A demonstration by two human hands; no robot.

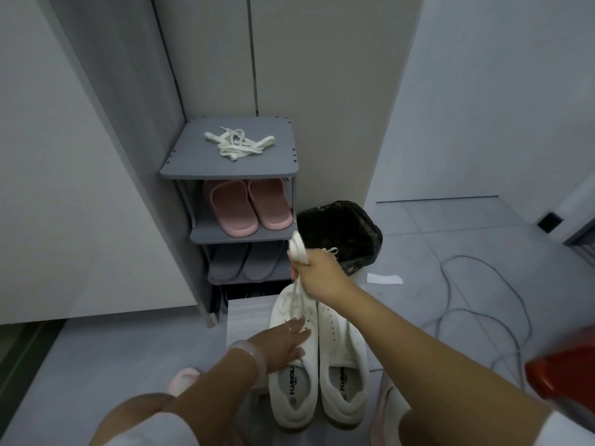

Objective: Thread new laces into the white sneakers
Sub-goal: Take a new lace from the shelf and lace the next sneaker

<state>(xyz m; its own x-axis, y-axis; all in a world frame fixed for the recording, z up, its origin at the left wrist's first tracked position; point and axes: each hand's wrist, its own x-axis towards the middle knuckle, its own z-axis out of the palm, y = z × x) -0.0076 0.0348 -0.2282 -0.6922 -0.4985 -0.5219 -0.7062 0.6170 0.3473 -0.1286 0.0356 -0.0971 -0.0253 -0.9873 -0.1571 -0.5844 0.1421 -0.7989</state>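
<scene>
Two white sneakers stand side by side on a low grey stool [244, 312], toes pointing away from me. My left hand [283, 341] rests with straight fingers on the left sneaker [291, 391], over its eyelets. My right hand [314, 275] is raised above the toes and grips a white lace [297, 247]; one strand runs from that hand down to the left sneaker's eyelets. The right sneaker [343, 368] carries no lace. A loose bundle of white laces [236, 144] lies on top of the grey shoe rack [225, 170].
The rack holds pink slippers [248, 206] on its upper shelf and grey slippers [240, 262] below. A bin lined with a black bag [344, 233] stands right of it. Grey cables [476, 304] and a paper scrap [384, 279] lie on the floor. A red object [563, 365] is at the right edge.
</scene>
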